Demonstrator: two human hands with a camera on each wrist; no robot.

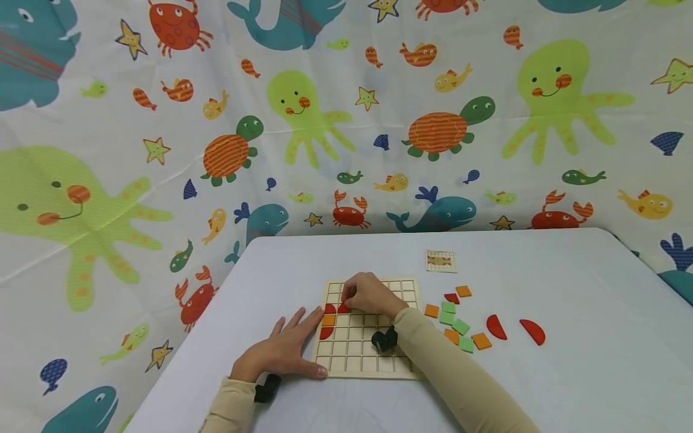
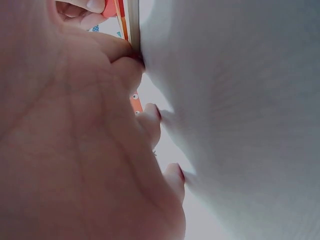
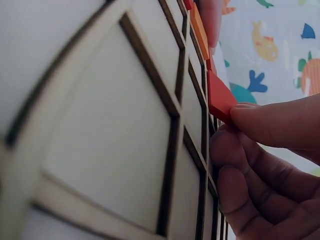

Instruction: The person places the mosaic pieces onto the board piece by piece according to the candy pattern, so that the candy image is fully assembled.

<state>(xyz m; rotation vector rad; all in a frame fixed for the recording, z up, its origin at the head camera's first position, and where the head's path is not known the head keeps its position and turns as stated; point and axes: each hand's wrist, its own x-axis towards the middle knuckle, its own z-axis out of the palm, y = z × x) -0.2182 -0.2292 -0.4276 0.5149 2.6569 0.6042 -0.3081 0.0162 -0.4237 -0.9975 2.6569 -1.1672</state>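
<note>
As right hand [image 1: 372,294] pinches flat red piece [image 3: 219,96], wooden board [image 1: 354,349] beneath, square-gridded

My sleeves [image 1: 460,379] are beige, the piece [image 3: 220,97] I pinch is red, and my pale board [image 1: 354,363] has dark grid lines [image 3: 169,180]. I see orange squares [image 1: 480,341], light green squares [image 1: 461,326], red half-discs [image 1: 496,327], a white table [image 1: 595,361] and a white curtain [image 1: 335,75] patterned with lime octopuses [image 1: 557,66], striped orange turtles [image 1: 437,132] and red crabs [image 1: 350,216].

Head view evenly bright; wrist views dimmer.
</note>
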